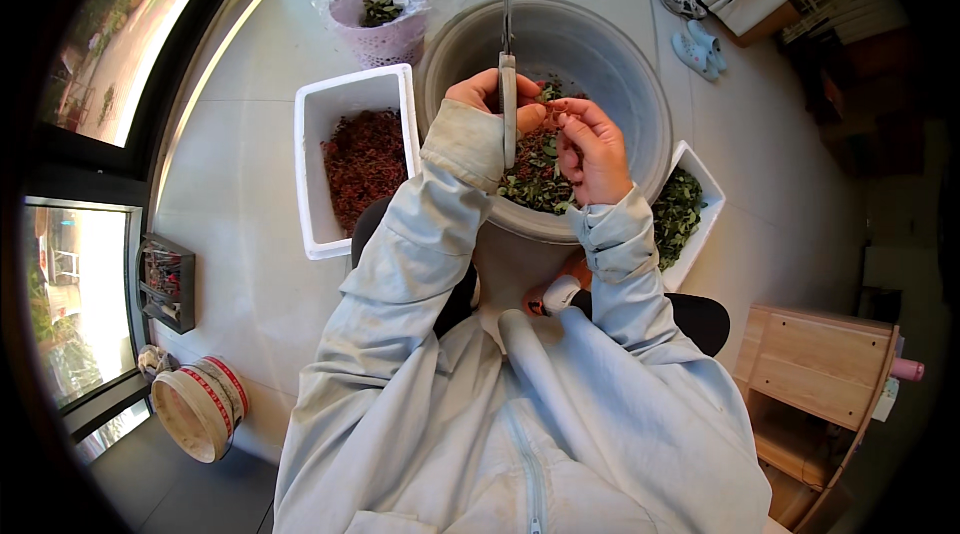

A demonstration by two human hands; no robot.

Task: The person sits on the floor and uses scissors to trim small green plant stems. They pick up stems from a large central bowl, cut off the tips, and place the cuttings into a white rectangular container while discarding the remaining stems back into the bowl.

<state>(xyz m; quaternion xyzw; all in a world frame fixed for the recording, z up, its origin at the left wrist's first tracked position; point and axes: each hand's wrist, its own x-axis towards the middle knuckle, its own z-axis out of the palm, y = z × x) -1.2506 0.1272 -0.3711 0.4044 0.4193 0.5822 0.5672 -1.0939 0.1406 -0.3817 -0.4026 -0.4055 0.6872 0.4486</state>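
Note:
My left hand [491, 89] holds a bladed hand tool [508, 72], seen edge-on and probably scissors, its narrow metal blade pointing away from me. Its thumb and fingertips also meet a small reddish sprig [553, 110]. On the sprig's other side, my right hand [596, 147] pinches it between thumb and forefinger. Both hands are above a large round grey tub [634, 76]. Inside the tub lies a heap of green leaves and reddish berry clusters [536, 185], partly hidden by my hands.
Left of the tub, a white foam box [301, 159] holds dark red clusters [364, 166]. A right-hand white box [701, 230] holds green leaves [677, 215]. A lilac perforated basket [375, 46], tool caddy [166, 282], bucket [199, 410] and wooden cabinet [821, 361] stand around.

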